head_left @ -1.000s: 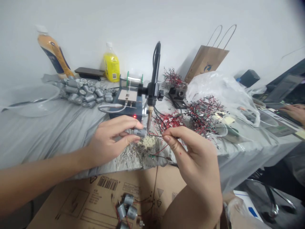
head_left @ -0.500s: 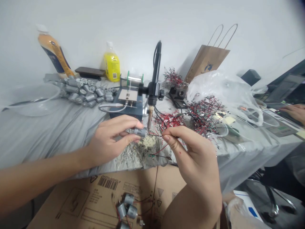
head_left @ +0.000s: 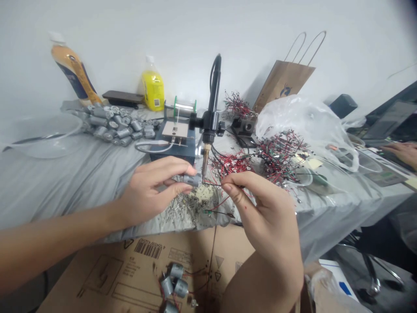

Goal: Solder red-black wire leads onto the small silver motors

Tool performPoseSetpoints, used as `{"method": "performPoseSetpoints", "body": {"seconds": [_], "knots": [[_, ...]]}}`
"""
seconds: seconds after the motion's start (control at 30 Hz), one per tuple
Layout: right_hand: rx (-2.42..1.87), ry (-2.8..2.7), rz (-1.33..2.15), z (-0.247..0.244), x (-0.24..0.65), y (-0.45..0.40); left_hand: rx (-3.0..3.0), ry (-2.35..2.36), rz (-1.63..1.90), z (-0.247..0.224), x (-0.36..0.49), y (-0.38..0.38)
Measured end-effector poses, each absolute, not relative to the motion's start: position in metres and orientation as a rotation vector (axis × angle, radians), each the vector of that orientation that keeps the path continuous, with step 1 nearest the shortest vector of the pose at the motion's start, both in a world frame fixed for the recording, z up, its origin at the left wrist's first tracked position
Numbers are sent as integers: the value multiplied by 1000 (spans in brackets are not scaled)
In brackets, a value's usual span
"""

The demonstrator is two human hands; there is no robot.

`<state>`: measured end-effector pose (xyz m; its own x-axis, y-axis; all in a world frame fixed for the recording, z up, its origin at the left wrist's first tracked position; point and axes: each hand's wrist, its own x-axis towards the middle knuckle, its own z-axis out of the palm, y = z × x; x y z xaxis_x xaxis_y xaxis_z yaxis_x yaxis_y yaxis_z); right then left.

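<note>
Between thumb and fingers, my left hand point(head_left: 159, 182) grips a small grey motor point(head_left: 192, 179), its end turned to the right. Pinched in my right hand point(head_left: 257, 204) is a thin dark wire point(head_left: 213, 184) that reaches left to the motor's end. A soldering iron point(head_left: 206, 161), clamped upright in a black stand point(head_left: 208, 124), points its tip down at that same end; whether it touches is too small to tell. Below the hands, bits of solder and scraps point(head_left: 198, 202) are strewn over the plastic-covered table.
Behind stand a solder spool point(head_left: 185, 107) and a blue feeder box point(head_left: 176, 150). Grey motors point(head_left: 114, 124) are heaped at left, red and black wires point(head_left: 283, 154) at right. A cardboard box point(head_left: 137, 278) below carries several wired motors point(head_left: 176, 287). Another person's hand point(head_left: 404, 154) shows far right.
Almost nothing differs. Both hands keep their places with the motor and the wire at the iron's tip; the view has shifted very slightly.
</note>
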<state>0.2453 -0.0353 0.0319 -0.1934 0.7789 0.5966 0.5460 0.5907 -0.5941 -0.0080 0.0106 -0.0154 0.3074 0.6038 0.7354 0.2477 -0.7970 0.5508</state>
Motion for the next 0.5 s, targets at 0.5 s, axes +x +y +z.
{"method": "performPoseSetpoints", "body": {"seconds": [0.5], "knots": [[-1068, -1882, 298, 31, 246, -34, 2247, 739, 1501, -15, -8, 10]]}}
